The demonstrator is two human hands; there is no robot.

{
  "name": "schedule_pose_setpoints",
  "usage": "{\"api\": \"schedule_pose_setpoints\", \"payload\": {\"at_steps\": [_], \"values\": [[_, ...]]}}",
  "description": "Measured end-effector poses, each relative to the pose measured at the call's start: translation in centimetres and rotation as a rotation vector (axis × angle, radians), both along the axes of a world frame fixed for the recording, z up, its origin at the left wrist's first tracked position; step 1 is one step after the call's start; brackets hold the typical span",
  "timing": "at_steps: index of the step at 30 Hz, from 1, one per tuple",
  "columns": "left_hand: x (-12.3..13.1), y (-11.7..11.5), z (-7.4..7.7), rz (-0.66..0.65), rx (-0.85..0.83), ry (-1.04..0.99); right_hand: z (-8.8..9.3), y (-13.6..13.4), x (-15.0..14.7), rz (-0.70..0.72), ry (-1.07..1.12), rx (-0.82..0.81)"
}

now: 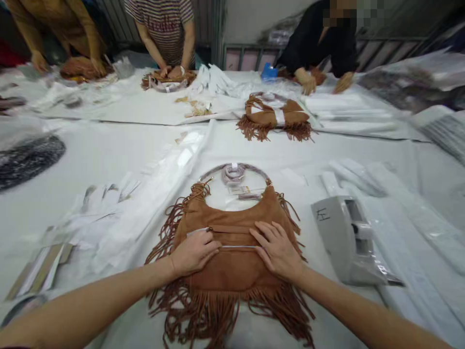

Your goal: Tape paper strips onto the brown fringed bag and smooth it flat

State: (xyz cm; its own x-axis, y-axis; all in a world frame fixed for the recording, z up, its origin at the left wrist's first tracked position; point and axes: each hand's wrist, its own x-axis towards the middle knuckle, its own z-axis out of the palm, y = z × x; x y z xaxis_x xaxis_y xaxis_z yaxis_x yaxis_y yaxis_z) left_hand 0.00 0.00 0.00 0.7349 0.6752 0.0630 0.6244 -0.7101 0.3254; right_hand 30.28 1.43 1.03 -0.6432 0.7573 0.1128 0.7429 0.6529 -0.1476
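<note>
Bag (227, 274), partly hidden beneath left hand (194, 252), fingers bent, grip unclear, and right hand (278, 252), palm down, fingers apart, forearms (101, 295) cut off behind.

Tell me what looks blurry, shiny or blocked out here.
Head view: a speckled black-and-white bundle, far left, is smeared; clear plastic on a grey angular device catches glare; pixel blocks partly mask the black-clad person; the brown fringed bag looks clearer.
</note>
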Motion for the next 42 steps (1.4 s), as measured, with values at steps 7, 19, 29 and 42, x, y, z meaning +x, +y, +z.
{"api": "schedule_pose_setpoints", "payload": {"at_steps": [7, 19, 29, 42], "values": [[3.8, -1.5, 3.5, 0.063, 0.082, 0.081, 0.8, -0.7, -0.3, -0.016, -0.019, 0.024], [4.3, -2.2, -0.1, -0.121, 0.153, 0.116, 0.2, -0.7, -0.2, -0.024, 0.015, 0.033], [4.5, -2.7, 0.1, -0.123, 0.184, 0.097, 4.0, 4.5, -5.4, -0.376, 0.000, -0.037], [4.3, -2.6, 0.6, -0.115, 0.183, 0.038, 0.5, 11.3, -9.2, -0.531, 0.125, -0.315]]}}
